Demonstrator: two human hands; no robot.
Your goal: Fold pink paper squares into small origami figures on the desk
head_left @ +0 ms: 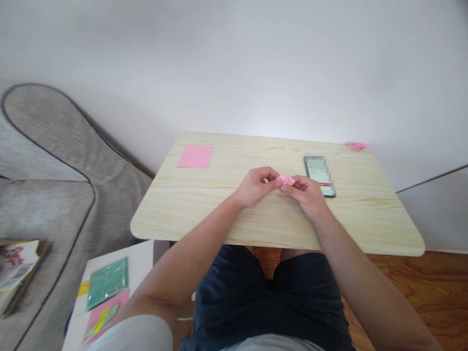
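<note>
Between my two hands, just above the wooden table, is a small folded piece of pink paper. My left hand pinches its left end between thumb and fingers. On the other end, the thumb and fingers of my right hand are closed too. My fingertips cover part of the folds, so the paper's full shape is hidden. A phone with a lit screen lies right behind my right hand.
A flat pink paper square lies at the table's back left. A crumpled-looking pink paper piece sits at the back right corner by the wall. Left below, a white surface bears a green packet. A grey sofa stands beyond.
</note>
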